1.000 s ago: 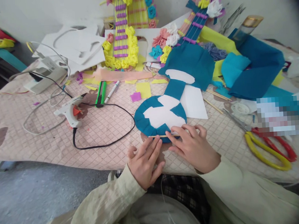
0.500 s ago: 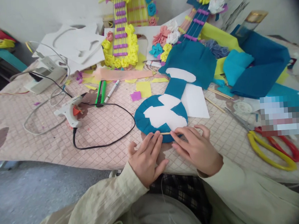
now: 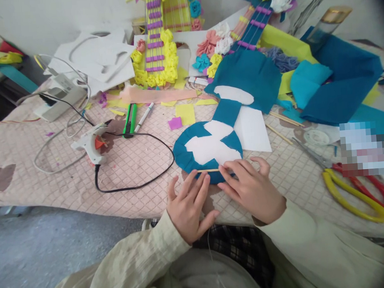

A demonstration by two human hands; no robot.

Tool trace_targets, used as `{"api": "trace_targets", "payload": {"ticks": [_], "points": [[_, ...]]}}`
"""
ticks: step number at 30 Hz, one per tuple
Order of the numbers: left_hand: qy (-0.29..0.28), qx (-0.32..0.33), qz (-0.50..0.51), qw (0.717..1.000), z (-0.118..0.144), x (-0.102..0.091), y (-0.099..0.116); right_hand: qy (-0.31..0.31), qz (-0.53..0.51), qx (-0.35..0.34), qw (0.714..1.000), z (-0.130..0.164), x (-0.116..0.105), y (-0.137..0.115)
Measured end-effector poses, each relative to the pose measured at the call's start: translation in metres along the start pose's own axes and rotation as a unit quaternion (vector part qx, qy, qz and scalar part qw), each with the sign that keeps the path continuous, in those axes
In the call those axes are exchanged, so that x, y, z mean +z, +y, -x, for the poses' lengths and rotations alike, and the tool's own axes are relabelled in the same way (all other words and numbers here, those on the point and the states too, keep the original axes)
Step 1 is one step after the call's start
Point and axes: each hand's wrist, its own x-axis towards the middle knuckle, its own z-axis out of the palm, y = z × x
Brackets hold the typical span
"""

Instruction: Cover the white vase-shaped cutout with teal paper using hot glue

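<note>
- Teal cutout [image 3: 192, 155] lying flat near the tabletop's [image 3: 131, 166] front edge, shaped like a small guitar body, partly wrapped: teal flaps folded over the rim, white card bare in the middle.
- Judged about midway: lower round part mostly edged in teal, upper part covered by a loose teal sheet [image 3: 249, 76], not yet trimmed or stuck down as far as can be seen.
- Thin wooden stick [image 3: 208, 170] lying across the cutout's near edge, level, on the teal rim.
- Left hand [image 3: 189, 205] palm down, fingers [image 3: 195, 185] spread and flat, tips at the stick's left end, thumb out to the side.
- Right hand [image 3: 252, 188] palm down, wrist bent inward, fingers close together, pressing on the stick's right end; a true pinch cannot be told.
- Glue gun [image 3: 91, 144] resting well to the left, its black cord [image 3: 142, 182] looping toward the cutout, untouched.
- Scissors [image 3: 356, 189] with yellow and red handles lying well to the right.
- Two finished flower-trimmed guitars [image 3: 158, 36] leaning at the back by the wall.
- Spare sticks [image 3: 278, 127] just right of the white card.
</note>
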Motion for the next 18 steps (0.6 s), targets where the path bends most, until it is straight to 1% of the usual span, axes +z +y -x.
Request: {"api": "trace_targets", "payload": {"ticks": [4,11,15,18], "points": [[0.008,-0.011,-0.001,1.000,-0.002,0.001,0.001,-0.003,0.004,0.008,1.000,-0.002,0.000,0.000],[0.020,-0.028,-0.024,0.999,-0.010,-0.001,0.004,-0.032,0.033,0.012,0.999,-0.006,-0.002,0.002],[0.009,-0.042,-0.014,0.999,-0.014,-0.003,0.005,-0.052,0.054,0.010,0.997,-0.007,-0.001,0.001],[0.002,-0.043,-0.005,0.999,-0.017,-0.003,0.003,-0.061,0.061,0.024,0.996,-0.007,0.002,0.001]]}}
